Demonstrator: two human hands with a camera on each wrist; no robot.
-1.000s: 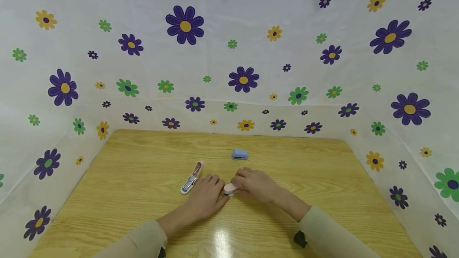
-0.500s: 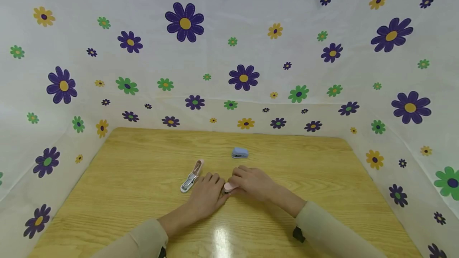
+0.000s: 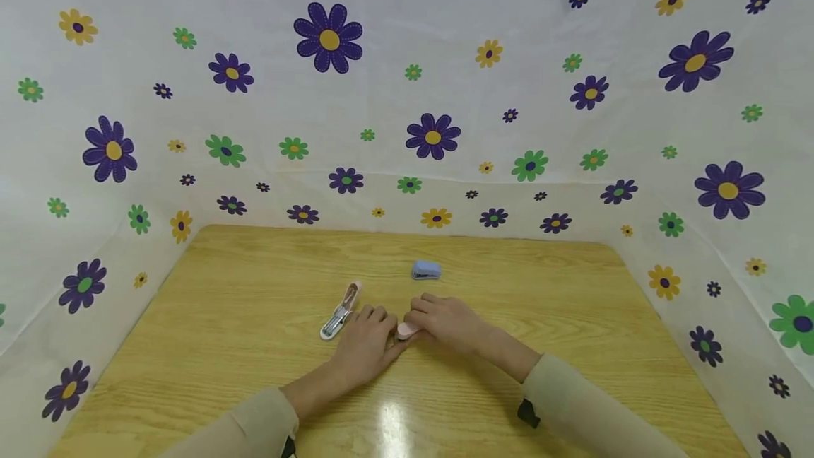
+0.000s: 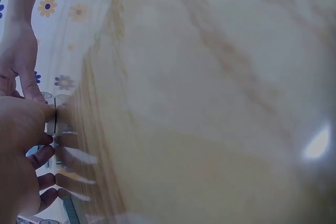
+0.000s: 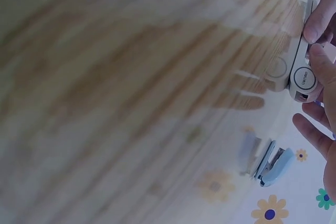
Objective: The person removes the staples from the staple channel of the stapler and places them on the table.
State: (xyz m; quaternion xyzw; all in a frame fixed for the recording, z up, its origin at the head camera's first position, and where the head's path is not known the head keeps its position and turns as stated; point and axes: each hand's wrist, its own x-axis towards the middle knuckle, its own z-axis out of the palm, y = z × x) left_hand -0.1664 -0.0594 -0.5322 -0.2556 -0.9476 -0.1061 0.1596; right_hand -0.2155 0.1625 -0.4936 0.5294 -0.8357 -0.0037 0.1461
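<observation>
Left hand: I see my left hand [image 3: 367, 342] resting low on the wooden table [image 3: 222, 331], its fingers curled, the thumb and fingertips meeting the near end of the pink stapler [image 3: 407, 330]. From the left wrist view the thumb presses against a thin pale edge, so I read it as pinching that end.

Right hand: my right hand [image 3: 445, 322] lies over the far side of the same stapler, fingers bent down around it. In the right wrist view the thumb and forefinger [image 5: 315, 24] clamp the stapler's pale body [image 5: 303, 72], while the other fingers are spread loose below it.

Pink stapler: it sits on the table between the two hands, close to the middle of the board and toward my side, mostly covered; only a small pink patch shows from the head camera. Both hands touch it at once.

Opened stapler: a second stapler [image 3: 340, 312], pink with its metal magazine swung out, lies flat just left of my left hand. I cannot tell whether the knuckles touch it.

Blue stapler: a small blue stapler [image 3: 425, 271] stands closed farther back, apart from my right hand.

Surroundings: a white cloth printed with purple, green and yellow flowers [image 3: 432, 138] walls the table on three sides. Beige sleeves [image 3: 572, 408] cover both forearms.
</observation>
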